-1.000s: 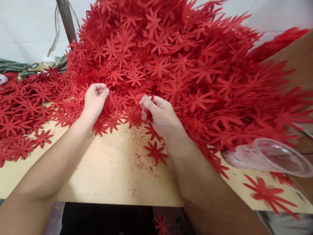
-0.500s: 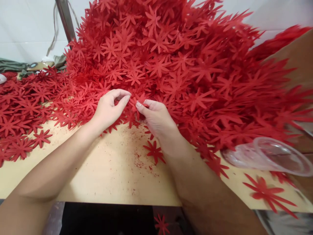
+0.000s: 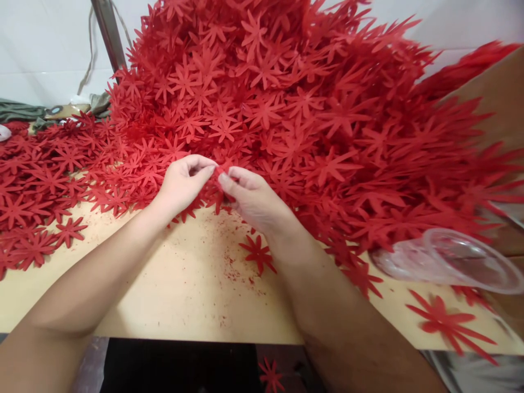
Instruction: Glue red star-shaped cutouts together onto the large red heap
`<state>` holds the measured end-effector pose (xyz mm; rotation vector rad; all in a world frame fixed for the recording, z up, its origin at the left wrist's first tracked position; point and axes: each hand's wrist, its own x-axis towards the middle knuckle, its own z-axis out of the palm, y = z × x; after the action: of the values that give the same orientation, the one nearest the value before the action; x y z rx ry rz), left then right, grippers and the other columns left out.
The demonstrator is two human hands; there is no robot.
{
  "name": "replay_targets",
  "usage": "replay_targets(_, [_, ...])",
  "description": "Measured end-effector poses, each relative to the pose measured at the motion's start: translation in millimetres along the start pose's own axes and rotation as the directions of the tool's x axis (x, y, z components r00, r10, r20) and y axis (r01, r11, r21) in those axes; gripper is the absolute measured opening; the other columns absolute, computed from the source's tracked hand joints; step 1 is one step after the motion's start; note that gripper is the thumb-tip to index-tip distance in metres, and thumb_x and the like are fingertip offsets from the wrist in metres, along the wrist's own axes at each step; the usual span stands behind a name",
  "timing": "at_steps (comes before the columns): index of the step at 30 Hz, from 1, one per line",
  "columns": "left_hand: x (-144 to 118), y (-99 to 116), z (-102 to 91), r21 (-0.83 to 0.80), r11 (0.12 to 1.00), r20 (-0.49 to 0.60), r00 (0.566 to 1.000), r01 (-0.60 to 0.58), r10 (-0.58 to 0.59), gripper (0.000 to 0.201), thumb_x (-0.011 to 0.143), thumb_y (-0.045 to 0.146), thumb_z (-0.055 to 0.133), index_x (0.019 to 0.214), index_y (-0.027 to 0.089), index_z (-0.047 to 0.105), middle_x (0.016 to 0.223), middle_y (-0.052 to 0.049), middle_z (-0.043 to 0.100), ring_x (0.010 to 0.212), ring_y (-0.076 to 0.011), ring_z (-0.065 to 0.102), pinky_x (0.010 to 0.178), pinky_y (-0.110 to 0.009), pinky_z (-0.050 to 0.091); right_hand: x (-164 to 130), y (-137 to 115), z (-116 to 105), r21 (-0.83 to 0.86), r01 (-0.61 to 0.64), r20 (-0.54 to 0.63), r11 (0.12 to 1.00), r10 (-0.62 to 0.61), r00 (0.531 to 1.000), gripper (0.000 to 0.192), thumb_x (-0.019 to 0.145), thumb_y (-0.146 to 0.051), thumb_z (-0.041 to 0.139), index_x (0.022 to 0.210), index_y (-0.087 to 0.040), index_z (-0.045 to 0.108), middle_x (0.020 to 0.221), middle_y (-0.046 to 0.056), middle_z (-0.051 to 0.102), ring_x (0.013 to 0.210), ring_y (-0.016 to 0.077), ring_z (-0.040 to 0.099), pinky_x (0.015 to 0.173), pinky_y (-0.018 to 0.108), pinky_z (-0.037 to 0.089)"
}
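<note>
A big heap of red flower-shaped cutouts (image 3: 286, 98) covers the back and right of a pale wooden table (image 3: 172, 284). My left hand (image 3: 184, 183) and my right hand (image 3: 254, 199) meet at the heap's front edge. Both pinch a small red flower cutout (image 3: 221, 170) between their fingertips. The rest of that piece is hidden by my fingers. One loose flower (image 3: 257, 254) lies on the table just below my right wrist.
A clear plastic cup (image 3: 446, 262) lies on its side at the right. Flat flowers spread across the left side (image 3: 36, 185). A metal post (image 3: 108, 33) stands at the back left beside green cloth (image 3: 20, 109). Red crumbs speckle the tabletop. Another flower (image 3: 448, 322) lies front right.
My left hand moved right from the heap's left part to meet my right hand. The fingertips of both closed together on a small flower piece.
</note>
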<state>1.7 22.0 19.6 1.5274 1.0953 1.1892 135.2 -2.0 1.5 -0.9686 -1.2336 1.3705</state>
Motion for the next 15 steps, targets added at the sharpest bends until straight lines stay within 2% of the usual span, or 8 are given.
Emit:
replay_targets(3, [4,-2,-2.1,-0.099,0.995,-0.072,0.997,0.013,-0.020,0.005,0.074,0.012,0.059,0.071,0.014,0.061,0.071,0.002,0.064,0.069,-0.0077,0.057,0.077,-0.023,0.047,-2,-1,1,0.069,-0.035,0.037,0.997,0.032,0.999,0.043,0.053,-0.041,0.082,0.083,-0.019,0.060,0.070,-0.004,0.060,0.062,0.0080,0.055,0.062,0.024,0.049])
replay_targets(7, [4,-1,0.4,-0.177,0.984,-0.119,0.992,0.024,-0.045,0.006,0.075,0.013,0.059,0.070,0.015,0.058,0.068,0.003,0.061,0.067,-0.0072,0.056,0.076,-0.022,0.047,0,1,3,0.101,-0.043,-0.038,0.994,0.047,0.998,0.028,0.061,-0.035,0.077,0.071,-0.018,0.058,0.059,-0.006,0.055,0.054,0.0063,0.052,0.057,0.021,0.046])
replay_targets(10, [9,-6,-6.2,-0.198,0.980,-0.212,0.975,0.028,-0.071,0.009,0.080,0.016,0.053,0.071,0.017,0.055,0.067,0.003,0.058,0.065,-0.0080,0.055,0.074,-0.023,0.049,2,2,4,0.076,-0.056,-0.105,0.996,0.064,0.992,0.023,0.065,-0.031,0.073,0.067,-0.017,0.055,0.054,-0.007,0.051,0.047,0.0041,0.045,0.047,0.018,0.037])
replay_targets(13, [23,-22,-23.6,-0.106,0.994,-0.342,0.939,-0.010,-0.027,0.006,0.081,0.015,0.049,0.079,0.018,0.054,0.076,0.000,0.060,0.070,-0.0105,0.057,0.078,-0.028,0.050,4,2,4,0.039,-0.068,-0.158,0.997,0.074,0.985,0.021,0.070,-0.025,0.070,0.063,-0.016,0.052,0.050,-0.007,0.047,0.044,0.0021,0.039,0.044,0.017,0.030])
replay_targets(15, [31,-33,-34.2,0.092,0.991,-0.358,0.926,-0.095,0.122,0.018,0.073,0.007,0.052,0.088,0.017,0.055,0.093,-0.004,0.062,0.087,-0.0139,0.060,0.088,-0.031,0.048,4,0,4,0.008,-0.063,-0.174,0.998,0.063,0.983,0.024,0.072,-0.024,0.068,0.059,-0.016,0.049,0.048,-0.008,0.045,0.043,0.0017,0.036,0.044,0.017,0.028])
